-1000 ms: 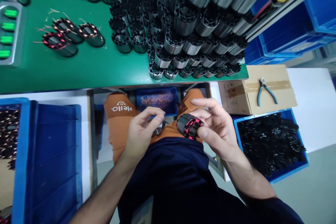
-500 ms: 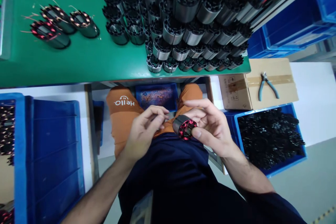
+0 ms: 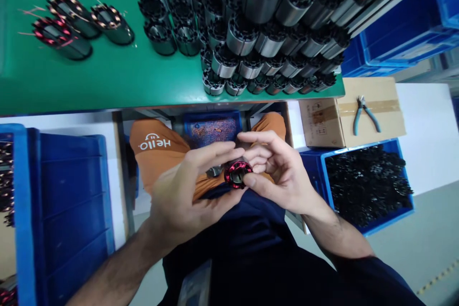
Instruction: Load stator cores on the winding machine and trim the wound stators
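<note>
My right hand (image 3: 283,172) holds a motor stator (image 3: 238,174) with red copper windings, thumb at its wound end and fingers behind it. The wound face is turned up toward me, over my lap. My left hand (image 3: 186,181) is spread in a wide C beside the stator, fingers above it and thumb below. Whether its fingertips touch the stator I cannot tell. A small dark shiny thing (image 3: 214,171) shows between my left thumb and fingers, partly hidden.
On the green table (image 3: 107,81) are stacked stator cores (image 3: 244,33) and wound stators (image 3: 64,38). Diagonal cutters (image 3: 366,114) lie on a cardboard box (image 3: 390,129). A blue bin (image 3: 403,153) holds black parts. Left is another blue bin (image 3: 71,191); a blue tray (image 3: 213,117) with copper-coloured scraps is below the table.
My left hand has moved right and opened out around the stator. The right hand has brought the stator slightly left, with its wound face turned more toward me.
</note>
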Demonstrator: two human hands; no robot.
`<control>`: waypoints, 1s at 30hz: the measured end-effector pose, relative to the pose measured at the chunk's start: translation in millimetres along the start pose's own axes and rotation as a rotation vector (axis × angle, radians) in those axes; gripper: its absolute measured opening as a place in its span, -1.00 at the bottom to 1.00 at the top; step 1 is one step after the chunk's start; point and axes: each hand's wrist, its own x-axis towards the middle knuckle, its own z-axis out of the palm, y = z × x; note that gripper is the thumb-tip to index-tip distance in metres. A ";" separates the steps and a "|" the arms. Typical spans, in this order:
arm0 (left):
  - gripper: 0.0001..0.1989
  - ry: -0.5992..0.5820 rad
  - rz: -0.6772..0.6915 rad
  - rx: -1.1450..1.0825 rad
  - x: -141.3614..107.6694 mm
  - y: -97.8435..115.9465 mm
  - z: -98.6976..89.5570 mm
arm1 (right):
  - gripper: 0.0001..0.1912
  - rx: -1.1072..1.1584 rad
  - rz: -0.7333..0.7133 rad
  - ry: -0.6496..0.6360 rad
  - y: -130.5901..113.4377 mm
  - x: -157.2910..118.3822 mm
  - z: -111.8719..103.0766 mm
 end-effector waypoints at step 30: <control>-0.56 0.133 0.105 0.185 17.7 -5.7 6.2 | -0.90 -0.574 -0.465 0.300 -10.1 0.8 -3.9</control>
